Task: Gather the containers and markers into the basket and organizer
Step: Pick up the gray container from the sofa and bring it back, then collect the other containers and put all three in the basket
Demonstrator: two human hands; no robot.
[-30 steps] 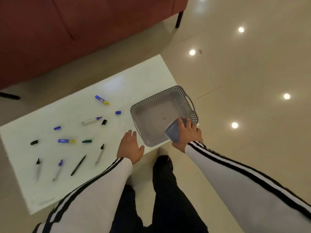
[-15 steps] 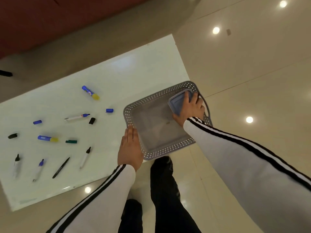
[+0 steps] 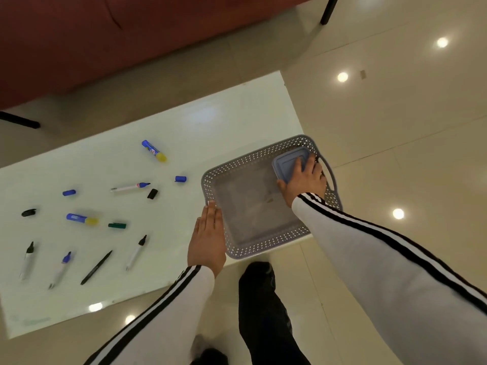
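A grey perforated basket (image 3: pixel 237 248) sits at the right end of the white table (image 3: pixel 210 122), overhanging its edge. My right hand (image 3: pixel 304 180) presses on a blue lidded container (image 3: pixel 288 160) in the basket's far right corner. My left hand (image 3: pixel 208 238) lies flat with fingers together against the basket's left rim, holding nothing. Several markers and loose caps lie scattered on the left half of the table: a blue and yellow marker (image 3: pixel 154 150), another blue and yellow marker (image 3: pixel 82 219), a white pen with blue cap (image 3: pixel 130 186), a black pen (image 3: pixel 96 267).
A dark red sofa (image 3: pixel 105 35) with black legs stands behind the table. Glossy beige floor tiles with lamp reflections surround the table. My dark trouser leg (image 3: pixel 263 312) is just below the basket at the table's near edge.
My right hand carried the blue container from the basket's near right rim to its far right corner. My left hand slid up against the basket's left side. The view shifted.
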